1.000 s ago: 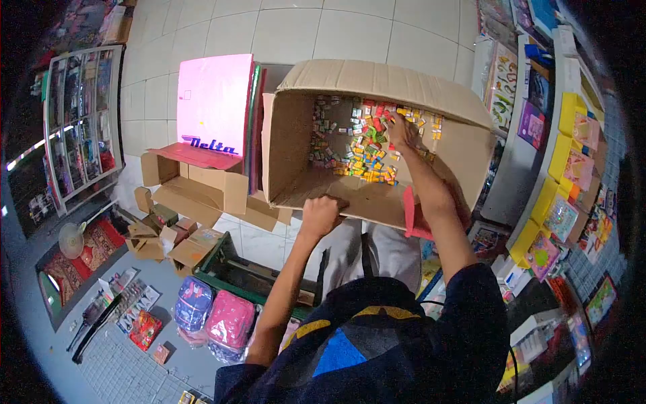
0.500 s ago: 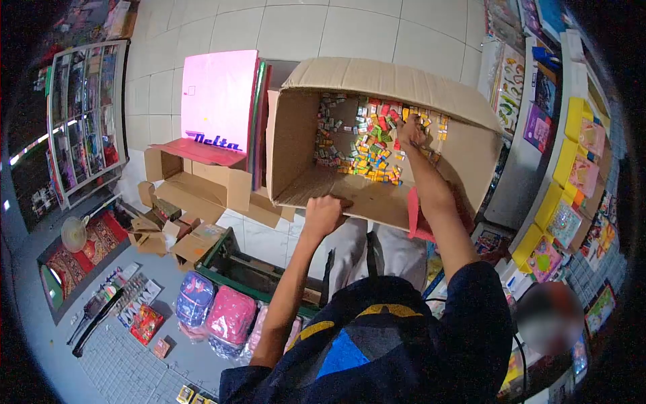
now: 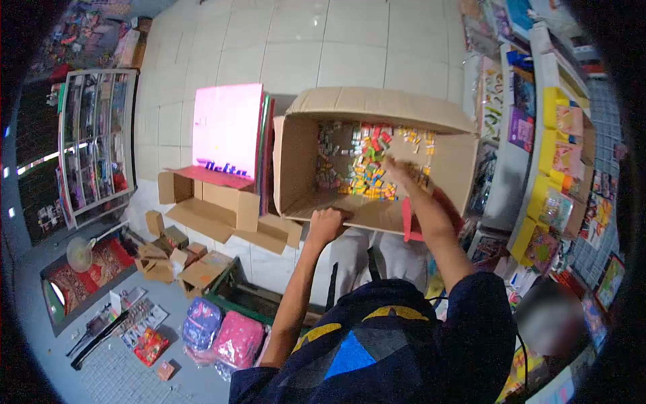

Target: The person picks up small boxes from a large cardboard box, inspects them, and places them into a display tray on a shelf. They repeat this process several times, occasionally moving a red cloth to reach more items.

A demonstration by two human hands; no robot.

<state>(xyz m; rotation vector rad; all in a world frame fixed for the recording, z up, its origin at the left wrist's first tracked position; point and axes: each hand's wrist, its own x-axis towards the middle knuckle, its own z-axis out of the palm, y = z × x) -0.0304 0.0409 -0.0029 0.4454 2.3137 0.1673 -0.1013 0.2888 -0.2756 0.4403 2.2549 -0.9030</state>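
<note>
A large cardboard box [image 3: 380,101] lies open towards me, with many small colourful pieces [image 3: 370,180] spread over its inside. My left hand [image 3: 328,225] is closed on the box's near edge. Inside the box, over the right part of the pieces, is my right hand [image 3: 398,170], blurred by motion. Its fingers are smeared, so whether they hold a piece cannot be made out. A red flap [image 3: 408,219] stands at the near edge beside my right forearm.
Left of the box stand a pink Delta board [image 3: 227,131] and a smaller open carton [image 3: 202,210]. Wrapped backpacks [image 3: 239,339] lie at the lower left. Shelves with yellow boxes [image 3: 547,161] line the right side. A fan [image 3: 79,254] is at the left.
My right hand has moved left and nearer to me over the pieces. My left hand stays on the box edge. The whole view has shifted a little.
</note>
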